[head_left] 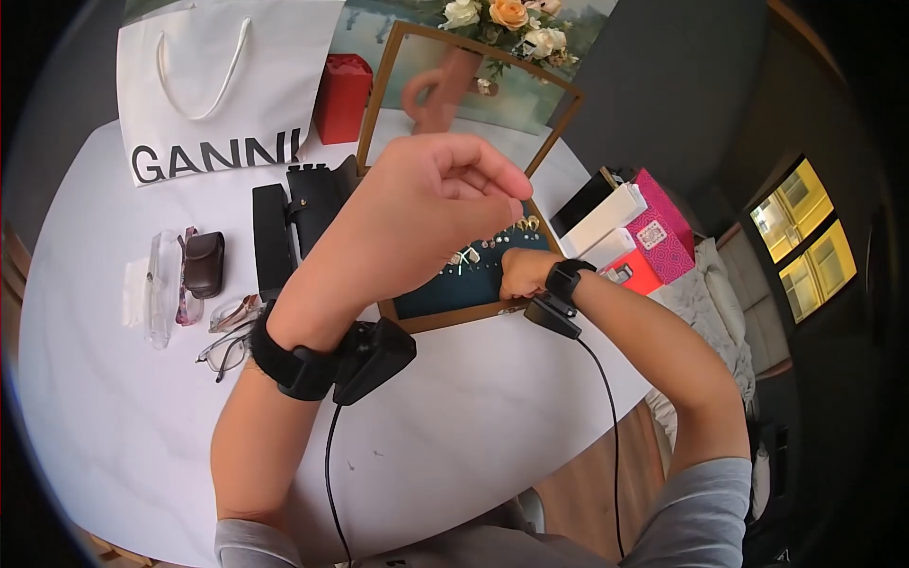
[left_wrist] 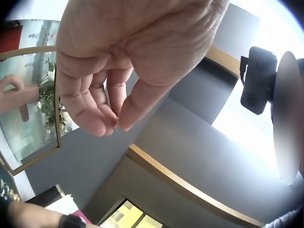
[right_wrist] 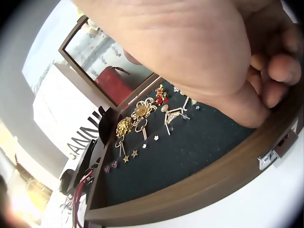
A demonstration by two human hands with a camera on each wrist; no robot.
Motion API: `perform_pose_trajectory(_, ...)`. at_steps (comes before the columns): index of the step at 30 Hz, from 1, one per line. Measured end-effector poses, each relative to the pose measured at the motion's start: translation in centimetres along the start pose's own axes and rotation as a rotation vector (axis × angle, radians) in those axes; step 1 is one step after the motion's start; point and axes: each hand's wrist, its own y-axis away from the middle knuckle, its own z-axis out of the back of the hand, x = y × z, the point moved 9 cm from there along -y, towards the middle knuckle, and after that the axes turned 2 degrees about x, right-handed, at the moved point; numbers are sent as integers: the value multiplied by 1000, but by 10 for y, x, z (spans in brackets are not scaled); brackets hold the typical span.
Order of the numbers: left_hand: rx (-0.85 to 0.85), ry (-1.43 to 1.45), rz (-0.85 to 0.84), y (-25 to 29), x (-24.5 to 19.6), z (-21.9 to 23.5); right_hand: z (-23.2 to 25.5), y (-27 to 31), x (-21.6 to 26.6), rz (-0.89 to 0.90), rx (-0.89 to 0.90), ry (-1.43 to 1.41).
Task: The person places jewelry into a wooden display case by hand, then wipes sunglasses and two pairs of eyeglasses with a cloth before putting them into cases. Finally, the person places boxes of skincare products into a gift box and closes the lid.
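My left hand (head_left: 426, 213) is raised above the jewelry box, with thumb and fingertips pinched together. A tiny shiny piece (left_wrist: 117, 127) shows at those fingertips in the left wrist view; its kind is too small to tell. My right hand (head_left: 525, 273) rests low at the right part of the jewelry box (head_left: 445, 324), fingers curled and largely hidden by the palm. The box's glass lid stands up. On its dark lining lie rows of earrings (right_wrist: 167, 118), a gold flower brooch (right_wrist: 142, 110), star studs (right_wrist: 126, 159) and pink heart studs (right_wrist: 114, 164).
Behind the box stand a white paper bag (head_left: 222, 95), a red box (head_left: 343, 99) and a pink vase (head_left: 445, 95) with flowers. Glasses (head_left: 225, 352) and cases lie to the left. A pink patterned box (head_left: 658, 227) sits right. Two small bits lie on the table front.
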Motion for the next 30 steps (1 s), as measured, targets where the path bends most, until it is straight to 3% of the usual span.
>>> perform_pose_trajectory(2,6,-6,6,0,2,-2,-4,-1,-2,10,6,39)
perform_pose_trajectory(5,15,1,7,-2,12,-3,-2,-1,3,158,-129,185)
perform_pose_trajectory(7,12,-20,12,-4,23,-3,2,16,5,292,-109,-105)
perform_pose_trajectory(8,7,-23,12,-6,29,-2,3,24,4,297,-110,-101)
perform_pose_trajectory(10,34,-90,195,-8,62,-3,22,52,15,568,-182,-672)
perform_pose_trajectory(11,46,-90,229,-8,74,-3,22,61,18,574,-185,-669)
perform_pose_trajectory(13,14,-121,273,-9,94,-4,45,93,26,847,-346,-994)
perform_pose_trajectory(16,-18,-150,323,-10,104,-9,47,112,29,994,-413,-1094)
perform_pose_trajectory(18,-89,42,380,-8,107,-15,44,112,29,1016,-433,-1121)
perform_pose_trajectory(23,-111,168,395,-7,123,-18,42,112,20,1052,-660,-1121)
perform_pose_trajectory(25,-93,380,418,-7,129,-24,41,106,14,1040,-735,-1089)
perform_pose_trajectory(30,-77,461,501,-3,146,-24,35,91,16,1089,-723,-1069)
